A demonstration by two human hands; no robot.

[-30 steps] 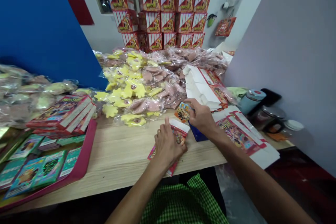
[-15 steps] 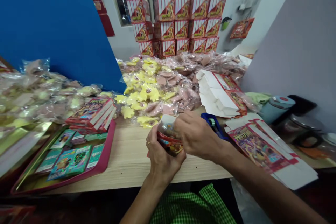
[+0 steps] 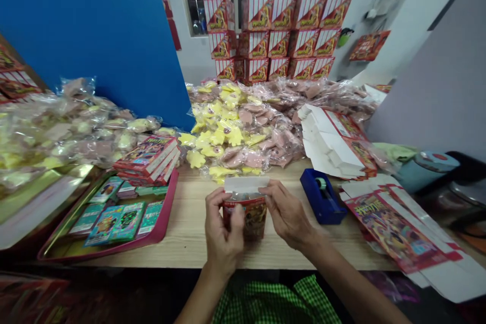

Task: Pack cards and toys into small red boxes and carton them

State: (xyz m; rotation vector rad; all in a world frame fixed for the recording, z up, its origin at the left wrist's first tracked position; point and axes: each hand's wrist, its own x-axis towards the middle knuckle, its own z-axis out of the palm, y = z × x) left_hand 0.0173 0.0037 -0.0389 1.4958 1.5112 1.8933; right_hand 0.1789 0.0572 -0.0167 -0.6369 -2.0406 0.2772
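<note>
A red printed cardboard box (image 3: 253,218) stands near the table's front edge with its white top flap (image 3: 246,184) raised. My left hand (image 3: 224,228) grips its left side, the thumb blurred across the front. At the upper right corner, my right hand (image 3: 288,212) pinches the box by the flap's edge. Something in clear plastic shows at the box's mouth, but I cannot make out what it is. To the right sits a blue tape dispenser (image 3: 322,196) with a roll of tape.
A pink-rimmed tray (image 3: 167,215) of card packs stands left, with filled red boxes (image 3: 146,154) stacked on its back edge. Bagged yellow and pink plush pieces (image 3: 228,134) pile up behind. Flat cartons (image 3: 398,228) lie right; box stacks (image 3: 279,35) stand at the back.
My right hand has moved from over the box's mouth to its right corner. The box is now turned front-on and its flap stands wide. The view has swung a little left.
</note>
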